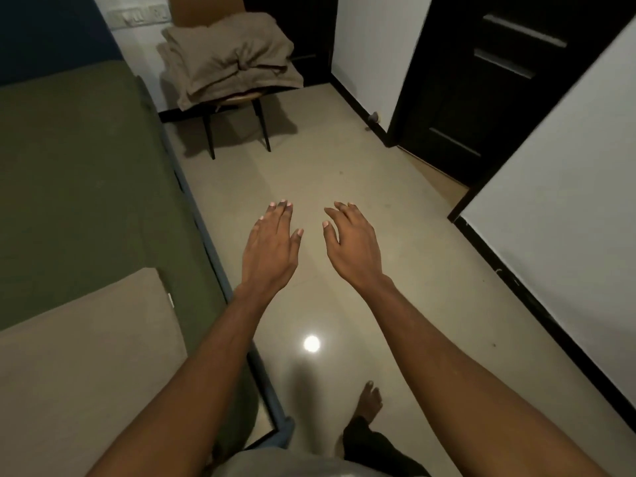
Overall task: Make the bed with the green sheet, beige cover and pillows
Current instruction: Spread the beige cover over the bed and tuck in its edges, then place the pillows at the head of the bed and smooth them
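lying on the chair [241,97], the beige cover [234,60] seems folded; left hand [272,242] and right hand [351,242] hover empty, uncurled.

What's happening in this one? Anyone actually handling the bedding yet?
Not at this moment. A person stands beside the bed, with the left hand and right hand held out over the floor, fingers relaxed and holding nothing. The green sheet is already spread on the mattress, and a flat beige piece, probably a pillow, lies on it. The beige cover sits bundled on a chair ahead, untouched.
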